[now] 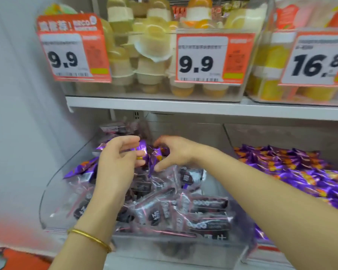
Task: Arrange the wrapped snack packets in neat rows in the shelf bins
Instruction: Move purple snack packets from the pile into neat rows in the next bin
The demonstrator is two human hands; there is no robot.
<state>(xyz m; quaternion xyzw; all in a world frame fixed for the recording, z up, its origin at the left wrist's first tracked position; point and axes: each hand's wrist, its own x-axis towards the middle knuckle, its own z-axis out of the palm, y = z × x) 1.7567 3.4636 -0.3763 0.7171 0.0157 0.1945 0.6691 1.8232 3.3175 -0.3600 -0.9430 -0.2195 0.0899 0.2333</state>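
Seen through my remote head camera, a shop rack's two white shelves. On the upper shelf [164, 107] two clear tubs stand side by side. The left tub [156, 93], packed with yellow and white jelly cups [150, 75], shows two orange price tags [213, 57] reading 9.9 at its front. The right tub [271, 99] carries a tag [316, 59] reading 16.8. The lower shelf [125, 264] is almost hidden under two clear bins set just beside each other. The left bin [53, 207] holds jumbled dark packets [203, 215] with a few purple packets [80, 168] among them. The right bin [281, 135] is heaped with purple-and-orange packets [300, 172].
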